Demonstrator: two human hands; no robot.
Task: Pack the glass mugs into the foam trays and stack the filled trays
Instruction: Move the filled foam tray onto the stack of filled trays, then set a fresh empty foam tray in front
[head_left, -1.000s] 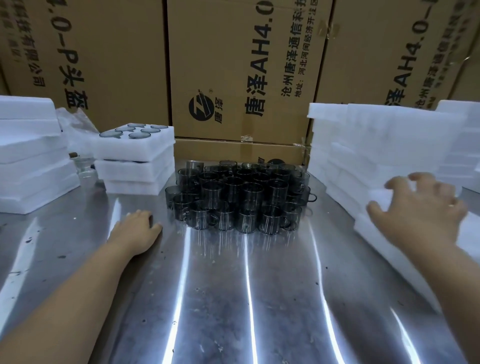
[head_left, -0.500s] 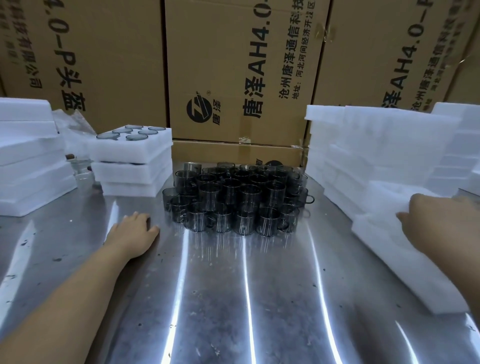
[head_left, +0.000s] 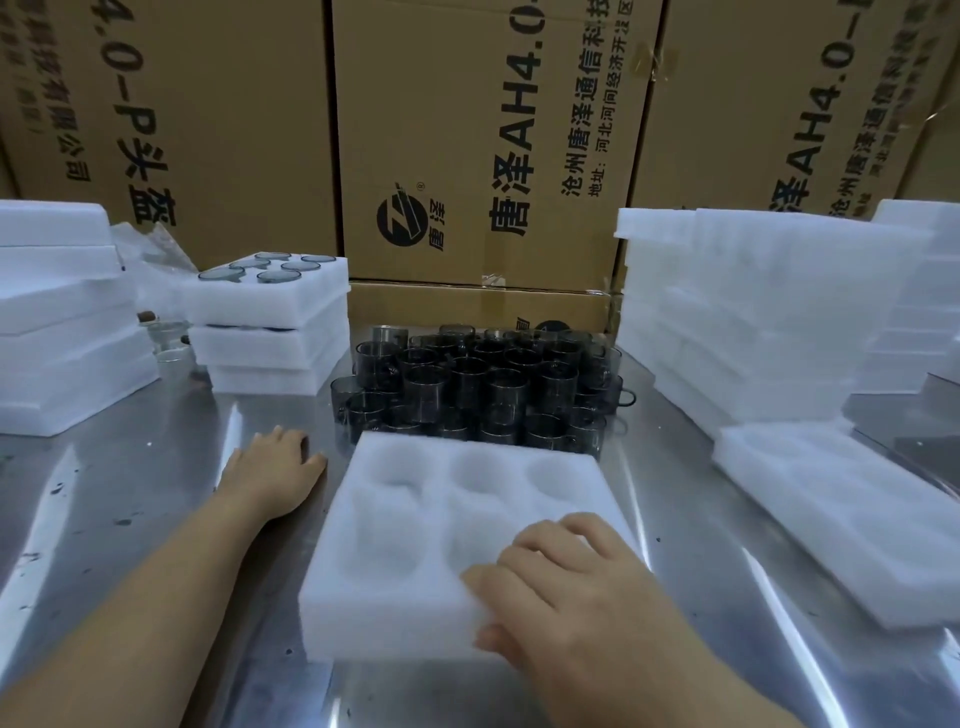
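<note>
On the steel surface (head_left: 130, 493), clustered glass mugs (head_left: 483, 384) stand mid-back; an empty foam tray (head_left: 415, 519) is just before them, front-centre. Right hand (head_left: 571, 587) fingers curl round its near right corner; left hand (head_left: 270, 473) fingers lie together, flat.

One view only: head cam, wide-angle, looking fwd & down across the counter (head_left: 130, 493) toward cardboard boxes (head_left: 467, 130) at back. Close in; glass mugs (head_left: 483, 389) mid-frame, counter fills lower half.
</note>
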